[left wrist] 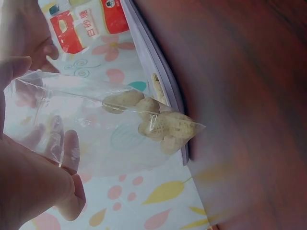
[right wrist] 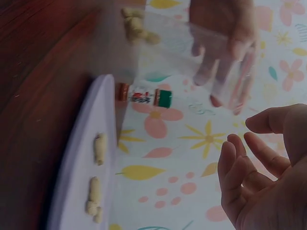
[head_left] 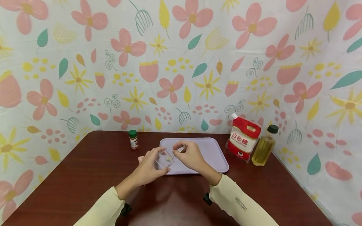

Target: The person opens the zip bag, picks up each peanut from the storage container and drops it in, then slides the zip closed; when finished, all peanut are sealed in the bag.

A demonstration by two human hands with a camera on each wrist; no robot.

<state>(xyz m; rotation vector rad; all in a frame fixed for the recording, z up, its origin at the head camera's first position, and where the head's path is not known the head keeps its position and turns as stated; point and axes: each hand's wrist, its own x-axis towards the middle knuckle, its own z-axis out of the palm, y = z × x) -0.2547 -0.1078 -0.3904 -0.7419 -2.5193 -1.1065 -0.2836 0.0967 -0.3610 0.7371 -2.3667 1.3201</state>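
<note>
My left hand point(head_left: 147, 168) grips a clear plastic bag point(left wrist: 96, 148) by its mouth, above the left part of a pale lilac tray point(head_left: 210, 153). Several unshelled peanuts point(left wrist: 165, 127) lie gathered in the bag's bottom corner, which hangs down. Beside the bag's mouth is my right hand point(head_left: 193, 157), with its thumb and fingers loosely bent and apart. Nothing shows between those fingers in the right wrist view. On the tray lie a peanut point(right wrist: 99, 149) and, farther along, another peanut shape point(right wrist: 94, 199), possibly more than one.
A small green-capped spice jar point(head_left: 133, 140) stands left of the tray on the dark wooden table point(head_left: 85, 175). To the right are a red and white bag of sugar point(head_left: 244, 138) and a bottle of yellow oil point(head_left: 264, 149). A flowered cloth point(head_left: 169, 62) hangs behind the table.
</note>
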